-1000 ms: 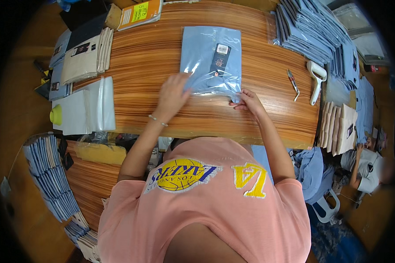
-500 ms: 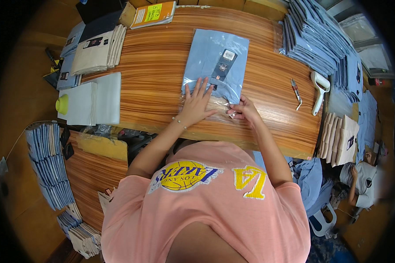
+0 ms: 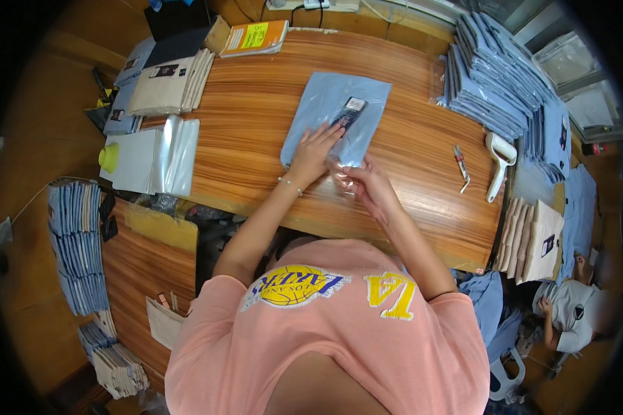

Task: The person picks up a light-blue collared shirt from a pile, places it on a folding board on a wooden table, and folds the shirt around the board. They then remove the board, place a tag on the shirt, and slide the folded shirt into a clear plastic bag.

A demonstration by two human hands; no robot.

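Observation:
A folded light blue garment in a clear plastic bag lies on the wood-grain table, its near end slanted toward me. A dark hang tag with a white label shows on top of it. My left hand rests flat on the near part of the bag, fingers stretched toward the tag and partly over it. At the bag's near edge, my right hand pinches the loose clear plastic flap between thumb and fingers.
Thread snips and a white lint roller lie to the right. Bagged blue garments form a tall stack behind them. Clear bags and beige garments sit at left. Another person is at far right.
My left hand has slid up onto the garment, toward the tag. My right hand has shifted slightly left, still at the flap. The bag is tilted a little more, and the whole view has shifted.

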